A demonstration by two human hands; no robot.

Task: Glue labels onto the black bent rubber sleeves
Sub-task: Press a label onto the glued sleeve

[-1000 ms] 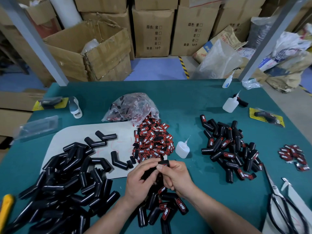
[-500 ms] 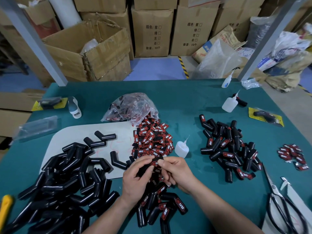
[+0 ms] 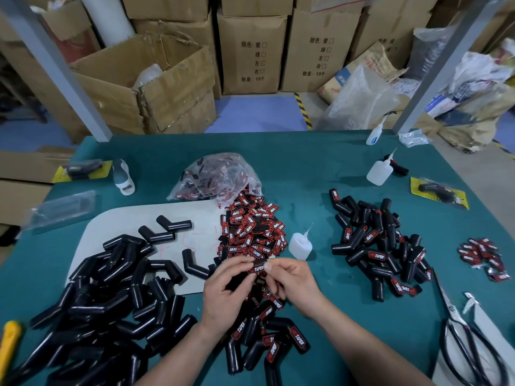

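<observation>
My left hand [image 3: 227, 296] grips a black bent rubber sleeve [image 3: 240, 282] low in the middle of the table. My right hand [image 3: 295, 282] pinches a red and black label [image 3: 258, 268] against the sleeve's upper end. A heap of loose labels [image 3: 252, 232] lies just beyond my hands, with a small glue bottle [image 3: 299, 245] to its right. Unlabelled sleeves [image 3: 106, 307] are heaped at the left, partly on a pale mat [image 3: 117, 224]. Labelled sleeves lie in a pile on the right [image 3: 379, 246] and in a smaller pile under my wrists [image 3: 267, 338].
A plastic bag of labels [image 3: 220, 176] sits behind the label heap. Two more glue bottles [image 3: 379, 171] stand at the back right. Scissors [image 3: 465, 344] lie at the right front edge, a small label pile [image 3: 485, 257] beside them. Cardboard boxes [image 3: 250, 51] stand beyond the table.
Both hands have lifted slightly away from me with the sleeve. The label, hidden by my fingers a second ago, now shows face up between my thumbs.
</observation>
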